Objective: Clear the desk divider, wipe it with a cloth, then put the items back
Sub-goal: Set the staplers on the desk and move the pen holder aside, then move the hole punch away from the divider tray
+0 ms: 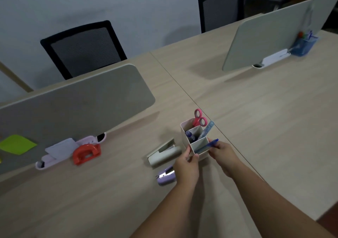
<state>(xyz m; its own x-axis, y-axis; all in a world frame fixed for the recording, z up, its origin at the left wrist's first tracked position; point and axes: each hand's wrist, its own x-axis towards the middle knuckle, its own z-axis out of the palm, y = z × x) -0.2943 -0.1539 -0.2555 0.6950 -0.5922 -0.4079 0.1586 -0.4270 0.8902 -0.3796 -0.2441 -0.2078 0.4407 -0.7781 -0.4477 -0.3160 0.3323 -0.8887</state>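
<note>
A grey desk divider [76, 105] stands across the desk at the left, with green sticky notes [17, 144] on its face. On the desk to its right stands a white pen holder [184, 127] with pink scissors [199, 118], a clear blue ruler [208, 128] and a pen inside. My left hand [186, 164] grips the holder's near left corner. My right hand [222, 150] holds a blue pen [213, 143] over the holder's front compartment.
At the divider's foot lie a pale pink tray [45, 161] with white paper, and a red tape dispenser [86, 153]. A grey stapler-like item [164, 154] and a purple stapler [166, 176] lie left of the holder. A second divider [274, 29] and two black chairs stand behind.
</note>
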